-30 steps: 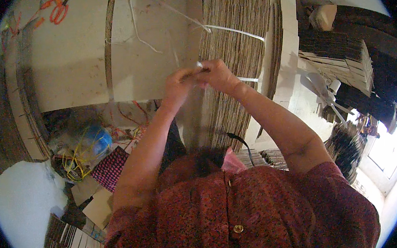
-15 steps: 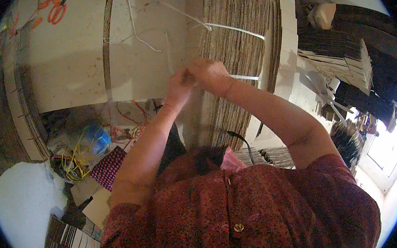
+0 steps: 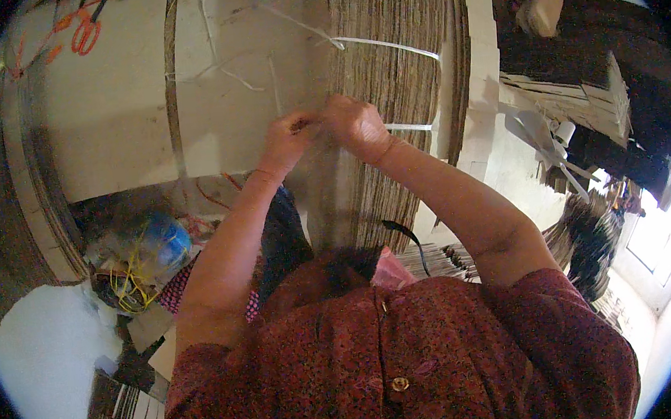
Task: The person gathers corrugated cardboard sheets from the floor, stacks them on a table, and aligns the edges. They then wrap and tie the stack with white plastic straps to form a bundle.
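A tall bundle of cardboard sheets (image 3: pixel 381 11), stacked edge-on, stands before me. One white string (image 3: pixel 388 40) crosses it farther away, knotted near its left edge with loose ends trailing left. A second white string (image 3: pixel 408 127) runs over the bundle to my right hand (image 3: pixel 356 129), whose fingers are closed on it at the bundle's left edge. Just to the left, my left hand (image 3: pixel 289 143) is closed in a pinch. The string between the hands is too fine and blurred to follow, so what the left fingers hold is hidden.
Flat cardboard (image 3: pixel 111 102) lies to the left, with orange-handled scissors (image 3: pixel 84 36) at the far left. Below it are a blue ball-shaped bundle (image 3: pixel 167 240) and yellow string (image 3: pixel 137 283). A fan (image 3: pixel 543 145) and more stacked cardboard (image 3: pixel 575 101) stand at the right.
My hands have moved apart: the left hand shifted left, while the right stayed by the bundle's edge. The whole view shifted slightly.
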A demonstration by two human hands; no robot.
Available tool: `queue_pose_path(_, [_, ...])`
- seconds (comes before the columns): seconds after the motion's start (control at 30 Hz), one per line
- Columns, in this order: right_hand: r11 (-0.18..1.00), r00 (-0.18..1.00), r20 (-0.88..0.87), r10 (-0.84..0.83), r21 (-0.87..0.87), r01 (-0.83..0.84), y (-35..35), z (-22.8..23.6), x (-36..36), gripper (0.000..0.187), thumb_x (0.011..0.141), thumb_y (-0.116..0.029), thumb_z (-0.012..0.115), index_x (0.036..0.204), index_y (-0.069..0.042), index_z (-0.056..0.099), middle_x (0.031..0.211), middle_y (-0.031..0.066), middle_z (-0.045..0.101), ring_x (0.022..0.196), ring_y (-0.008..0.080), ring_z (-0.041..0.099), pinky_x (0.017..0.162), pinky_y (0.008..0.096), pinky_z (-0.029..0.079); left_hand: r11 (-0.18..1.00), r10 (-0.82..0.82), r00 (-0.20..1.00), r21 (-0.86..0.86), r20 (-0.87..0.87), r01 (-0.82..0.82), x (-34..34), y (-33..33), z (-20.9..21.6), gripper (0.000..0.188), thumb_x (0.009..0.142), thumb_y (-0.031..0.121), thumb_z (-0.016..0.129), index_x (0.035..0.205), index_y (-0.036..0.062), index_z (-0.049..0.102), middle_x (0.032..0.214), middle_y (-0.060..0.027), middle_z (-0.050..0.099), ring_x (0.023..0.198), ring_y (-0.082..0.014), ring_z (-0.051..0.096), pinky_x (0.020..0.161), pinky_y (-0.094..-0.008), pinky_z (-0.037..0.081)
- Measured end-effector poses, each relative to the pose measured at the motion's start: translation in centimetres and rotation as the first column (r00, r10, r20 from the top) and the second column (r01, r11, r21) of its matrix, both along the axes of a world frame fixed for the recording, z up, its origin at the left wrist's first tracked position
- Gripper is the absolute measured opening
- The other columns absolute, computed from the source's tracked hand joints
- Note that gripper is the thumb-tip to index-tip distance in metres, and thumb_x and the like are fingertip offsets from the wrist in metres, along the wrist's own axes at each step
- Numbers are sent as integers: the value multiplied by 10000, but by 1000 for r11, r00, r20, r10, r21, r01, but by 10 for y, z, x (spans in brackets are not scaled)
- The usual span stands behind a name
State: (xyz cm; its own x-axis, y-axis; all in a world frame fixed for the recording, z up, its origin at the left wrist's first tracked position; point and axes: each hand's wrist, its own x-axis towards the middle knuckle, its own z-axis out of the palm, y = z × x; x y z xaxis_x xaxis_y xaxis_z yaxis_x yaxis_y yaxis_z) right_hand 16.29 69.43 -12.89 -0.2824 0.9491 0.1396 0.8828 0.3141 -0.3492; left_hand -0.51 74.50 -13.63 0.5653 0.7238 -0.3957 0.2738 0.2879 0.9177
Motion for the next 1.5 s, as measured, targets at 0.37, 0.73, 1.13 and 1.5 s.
queue_pose_path(0.37, [907, 943, 62, -328, -259, 332, -39, 16, -8, 71, 695, -129, 571, 741, -88, 534, 695, 96, 542, 661, 291, 564, 518, 402, 463, 991, 28, 989, 130, -147, -9, 16, -2, -45, 183, 741, 150, 617, 845, -1, 612, 692, -147, 613, 593, -167, 554, 558, -320, 435])
queue_pose_path(0.73, [298, 197, -254, -947, -458, 838, -52, 13, 116, 621, 840, -317, 569, 1311, 11, 329, 1283, 211, 424, 1192, 320, 408, 979, 366, 326, 992, 127, 950, 39, -285, -121, 112, -8, -10, 646, 885, 362, 482, 1325, -42, 236, 1365, -256, 263, 1238, -352, 323, 1005, -408, 286])
queue_pose_path(1.13, [485, 471, 330, -818, -44, 874, 11, 12, 113, 711, 866, -516, 420, 1401, -110, 187, 1470, 103, 131, 1336, 336, 144, 982, 611, 199, 886, -20, 952, 435, -305, 158, 60, 44, -25, 626, 859, 353, 538, 1284, -53, 321, 1307, -249, 364, 1173, -363, 409, 976, -393, 338])
queue_pose_path(1.5, [593, 517, 424, -744, 62, 803, 25, -11, 107, 660, 873, -499, 397, 1416, -200, 169, 1484, 22, 107, 1355, 301, 98, 1033, 573, 130, 717, 585, 519, 696, -623, 27, -278, 310, -133, 433, 896, 221, 418, 1227, -58, 431, 1288, -207, 424, 1238, -284, 363, 991, -346, 357])
